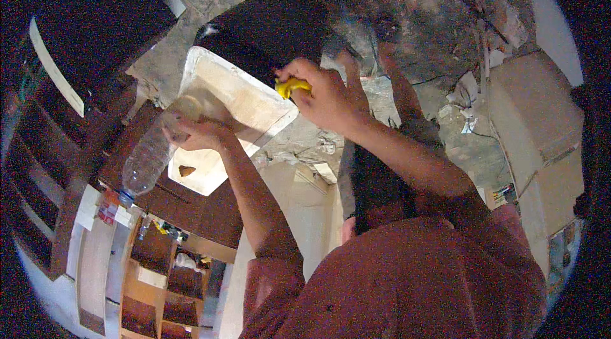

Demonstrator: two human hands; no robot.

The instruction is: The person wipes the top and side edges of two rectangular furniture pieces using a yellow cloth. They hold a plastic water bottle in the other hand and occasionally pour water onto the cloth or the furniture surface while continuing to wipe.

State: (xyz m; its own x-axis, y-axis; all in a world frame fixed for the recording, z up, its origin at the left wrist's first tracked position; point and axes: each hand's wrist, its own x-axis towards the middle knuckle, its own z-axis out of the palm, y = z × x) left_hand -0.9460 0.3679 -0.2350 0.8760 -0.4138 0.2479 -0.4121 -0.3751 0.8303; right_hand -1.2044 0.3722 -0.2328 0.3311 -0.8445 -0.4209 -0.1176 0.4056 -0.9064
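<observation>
Slip risk, left side

Left hand (200,134), fingers clamped on a tilted clear plastic bottle (144,159), out left: slick walls could slide. Right hand (328,97), fingers closed on a small yellow object (294,88): loosen up, it'd probably drop near the off-white rectangular panel (238,77).

No writing, number or sign can be read here. Any print on the bottle (142,162) or the red item (107,212) is too blurred to tell.
</observation>
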